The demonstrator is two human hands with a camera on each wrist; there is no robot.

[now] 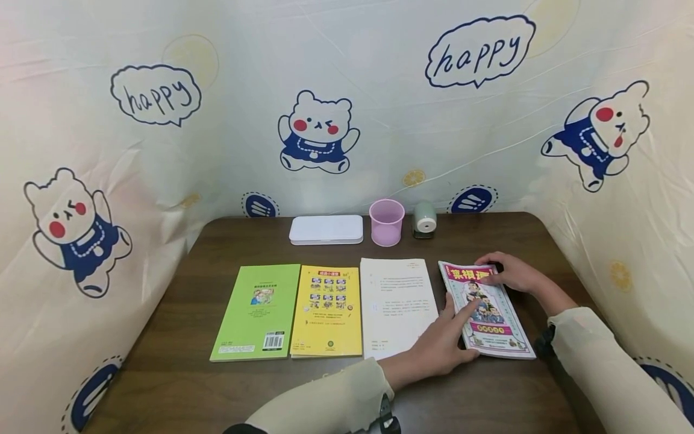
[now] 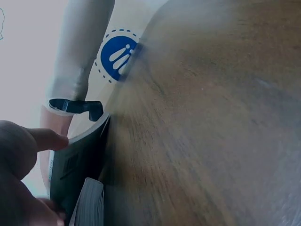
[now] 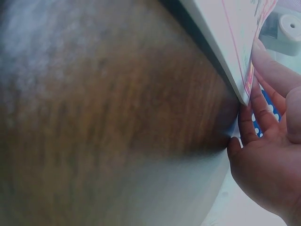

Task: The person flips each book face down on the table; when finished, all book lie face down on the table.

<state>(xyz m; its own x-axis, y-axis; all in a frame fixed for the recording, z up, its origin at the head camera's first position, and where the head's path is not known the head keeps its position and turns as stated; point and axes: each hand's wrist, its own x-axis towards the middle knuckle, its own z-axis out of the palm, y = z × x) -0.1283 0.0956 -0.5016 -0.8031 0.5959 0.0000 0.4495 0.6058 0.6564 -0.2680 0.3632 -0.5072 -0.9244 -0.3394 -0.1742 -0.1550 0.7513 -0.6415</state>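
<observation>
A comic book (image 1: 490,328) with a pink title band lies at the right of the row, its left edge tilted up a little. My left hand (image 1: 438,342) grips it by its lower left side, the index finger reaching over the cover. The left wrist view shows a digit at the rim of the book's shaded underside (image 2: 75,162). My right hand (image 1: 515,274) holds the upper right edge. In the right wrist view its thumb rests on the cover, with the other fingers (image 3: 261,110) by the edge and partly hidden.
White printed papers (image 1: 398,301), a yellow book (image 1: 325,322) and a green book (image 1: 260,325) lie in a row to the left. Along the back of the brown table (image 1: 179,374) stand a white flat case (image 1: 326,229), a pink cup (image 1: 387,223) and a small green-and-white device (image 1: 425,218).
</observation>
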